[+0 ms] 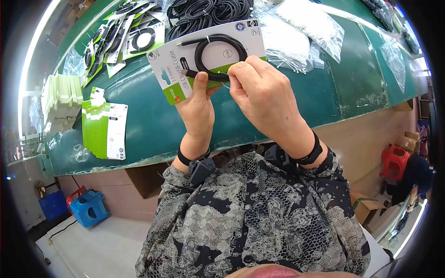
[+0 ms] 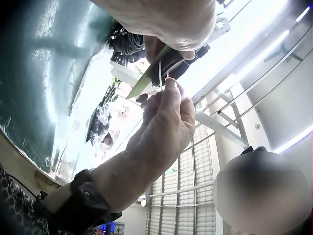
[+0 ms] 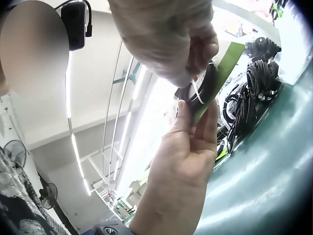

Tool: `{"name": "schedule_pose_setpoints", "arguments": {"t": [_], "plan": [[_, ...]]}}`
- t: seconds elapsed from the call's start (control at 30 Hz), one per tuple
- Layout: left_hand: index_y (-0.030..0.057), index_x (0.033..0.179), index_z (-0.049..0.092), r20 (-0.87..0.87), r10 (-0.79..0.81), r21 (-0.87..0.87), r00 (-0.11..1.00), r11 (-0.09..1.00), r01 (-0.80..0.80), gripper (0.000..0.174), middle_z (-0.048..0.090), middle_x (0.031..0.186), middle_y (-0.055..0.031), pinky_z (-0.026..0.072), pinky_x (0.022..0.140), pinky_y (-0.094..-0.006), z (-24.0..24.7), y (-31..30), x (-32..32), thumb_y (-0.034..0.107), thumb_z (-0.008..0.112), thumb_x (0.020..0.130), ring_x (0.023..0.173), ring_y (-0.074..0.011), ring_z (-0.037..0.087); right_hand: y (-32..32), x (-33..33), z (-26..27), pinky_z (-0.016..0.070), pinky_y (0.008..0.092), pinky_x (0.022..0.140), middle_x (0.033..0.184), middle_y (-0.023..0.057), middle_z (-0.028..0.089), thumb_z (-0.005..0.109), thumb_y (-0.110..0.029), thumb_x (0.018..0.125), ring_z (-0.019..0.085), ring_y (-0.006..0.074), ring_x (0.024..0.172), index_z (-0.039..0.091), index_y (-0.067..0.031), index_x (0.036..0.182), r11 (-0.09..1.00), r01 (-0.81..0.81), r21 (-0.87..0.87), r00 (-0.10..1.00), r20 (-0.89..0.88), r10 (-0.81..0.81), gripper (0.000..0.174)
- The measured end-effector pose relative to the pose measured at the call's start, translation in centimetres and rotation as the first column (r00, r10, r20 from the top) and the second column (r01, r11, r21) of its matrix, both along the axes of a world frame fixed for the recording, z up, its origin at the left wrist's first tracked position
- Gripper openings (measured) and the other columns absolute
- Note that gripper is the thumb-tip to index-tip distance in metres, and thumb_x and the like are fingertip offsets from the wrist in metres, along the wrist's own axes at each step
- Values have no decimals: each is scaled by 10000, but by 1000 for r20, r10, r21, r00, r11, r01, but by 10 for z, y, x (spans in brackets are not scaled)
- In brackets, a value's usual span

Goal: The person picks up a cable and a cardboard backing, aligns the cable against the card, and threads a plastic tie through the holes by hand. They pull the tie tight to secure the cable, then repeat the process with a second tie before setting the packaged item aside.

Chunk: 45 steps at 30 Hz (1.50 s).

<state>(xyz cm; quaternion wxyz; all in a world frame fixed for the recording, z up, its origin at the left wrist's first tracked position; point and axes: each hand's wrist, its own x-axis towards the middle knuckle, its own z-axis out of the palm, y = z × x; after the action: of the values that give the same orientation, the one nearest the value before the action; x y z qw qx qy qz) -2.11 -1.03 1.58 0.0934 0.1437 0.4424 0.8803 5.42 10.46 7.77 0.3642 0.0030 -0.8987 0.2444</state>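
My left hand [image 1: 198, 111] grips the lower edge of a white and green printed cable card [image 1: 162, 55], its thumb on the front by the cable end. On the card lies a coiled black USB-C cable [image 1: 198, 54], with a white tie around its upper part. At the coil's lower part my right hand [image 1: 269, 95] pinches a thin white cable tie [image 3: 196, 92] between thumb and curled fingers. In the left wrist view the tie [image 2: 160, 76] runs from the coil to the right fingertips. The card is held tilted above the table.
Finished-looking carded cables [image 1: 116, 39] are heaped at the back left of the green table [image 1: 296, 104]. Loose black cables [image 1: 204, 14] lie behind the card, white cable ties [image 1: 287, 48] in bags to their right. Stacked cards [image 1: 99, 127] sit at the left.
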Motion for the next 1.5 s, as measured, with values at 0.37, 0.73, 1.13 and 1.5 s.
{"name": "schedule_pose_setpoints", "arguments": {"t": [0.37, 0.73, 1.13, 1.5], "plan": [[17, 1253, 424, -55, 48, 23, 997, 999, -46, 430, 561, 1117, -107, 605, 720, -356, 0, 3, 0, 39, 627, 875, 951, -200, 618, 0, -2, -2, 473, 340, 566, 720, 93, 532, 636, 39, 731, 569, 256, 641, 566, -26, 823, 999, 9, 43, 1000, 26, -10, 133], [25, 1238, 443, -19, 12, 34, 1000, 999, -11, 415, 572, 1104, -98, 596, 741, -380, -4, -2, -4, 36, 633, 870, 947, -201, 618, 5, -13, -23, 491, 289, 553, 754, 78, 578, 644, 46, 752, 594, 203, 606, 585, -32, 867, 993, -3, -116, 995, -102, -9, 152], [23, 1234, 444, -53, 32, 9, 998, 999, -32, 399, 572, 1102, -94, 602, 718, -379, 0, 1, -1, 35, 620, 877, 942, -199, 618, 5, -13, -20, 496, 304, 551, 765, 85, 576, 631, 36, 749, 601, 246, 622, 567, -35, 862, 997, 3, -80, 1000, -19, -4, 148], [23, 1222, 450, -4, 7, 34, 1000, 999, -7, 385, 581, 1076, -91, 601, 713, -372, -6, -1, -4, 43, 622, 878, 907, -194, 628, 5, -11, -18, 477, 306, 548, 754, 77, 549, 633, -12, 795, 585, 232, 634, 534, -36, 869, 992, -42, -118, 998, -45, 37, 126]]}}
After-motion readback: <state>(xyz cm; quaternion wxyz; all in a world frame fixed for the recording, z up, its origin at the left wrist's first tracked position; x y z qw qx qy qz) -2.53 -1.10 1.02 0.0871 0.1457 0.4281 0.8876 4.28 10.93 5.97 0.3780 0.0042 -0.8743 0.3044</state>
